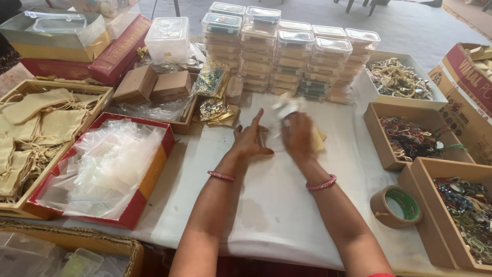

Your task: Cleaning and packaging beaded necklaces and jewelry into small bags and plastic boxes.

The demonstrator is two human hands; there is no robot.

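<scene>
My left hand [250, 138] hovers over the white-covered table [277, 205] with its fingers spread and nothing in it. My right hand [298, 134] is blurred from motion and grips a small clear packet [286, 106] with something white in it. Under the right hand lies a small tan pouch [319, 140]. Both wrists wear pink bangles. The two hands are close together near the table's middle.
Stacks of clear lidded boxes [287, 56] stand at the back. A red tray of clear plastic bags [102, 169] lies left, next to a tray of beige pouches [36, 128]. Cardboard boxes of beaded jewellery [410, 138] and a tape roll [397, 206] sit right.
</scene>
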